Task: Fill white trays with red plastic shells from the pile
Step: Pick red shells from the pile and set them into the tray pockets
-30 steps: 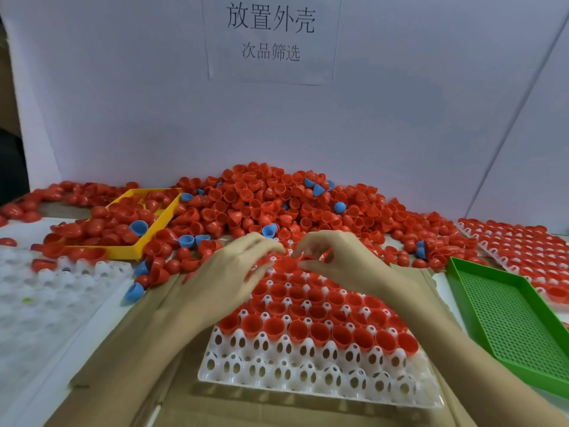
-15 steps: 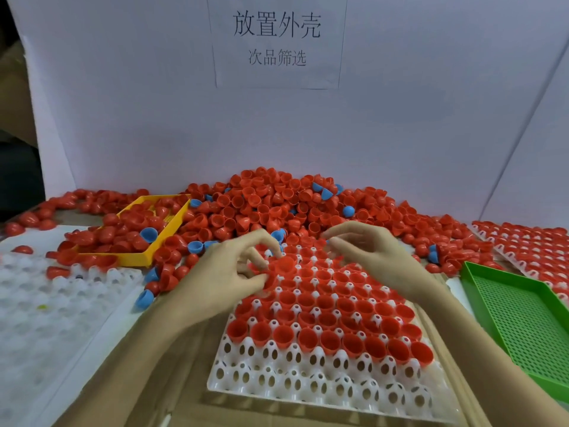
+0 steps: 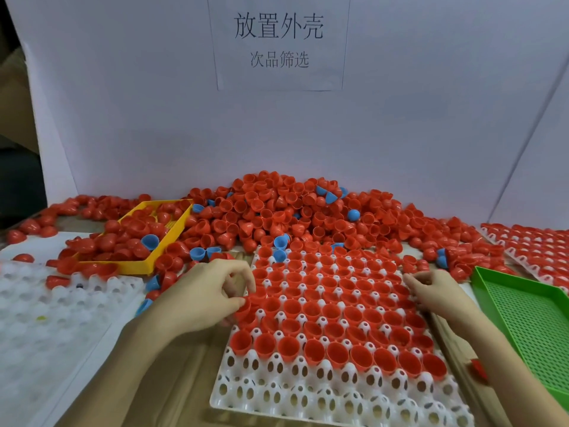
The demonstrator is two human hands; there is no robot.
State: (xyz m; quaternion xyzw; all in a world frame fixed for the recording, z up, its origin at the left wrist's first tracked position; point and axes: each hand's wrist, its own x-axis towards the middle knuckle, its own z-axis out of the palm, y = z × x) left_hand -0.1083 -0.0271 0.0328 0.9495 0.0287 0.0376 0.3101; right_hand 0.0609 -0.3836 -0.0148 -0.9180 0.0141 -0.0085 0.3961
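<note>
Cardboard (image 3: 184, 365) bare near edge | left hand (image 3: 203, 298) fingers pinch red shell (image 3: 248, 305) at white tray (image 3: 308, 392) edge | right hand (image 3: 438, 292) fingers curled, contents unclear

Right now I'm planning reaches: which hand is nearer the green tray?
Right. The right hand sits just left of the green tray; the left hand is across the white tray.

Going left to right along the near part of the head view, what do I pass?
Empty white plastic tray → left hand → part-filled white tray of red plastic shells → right hand → green perforated plastic tray.
</note>
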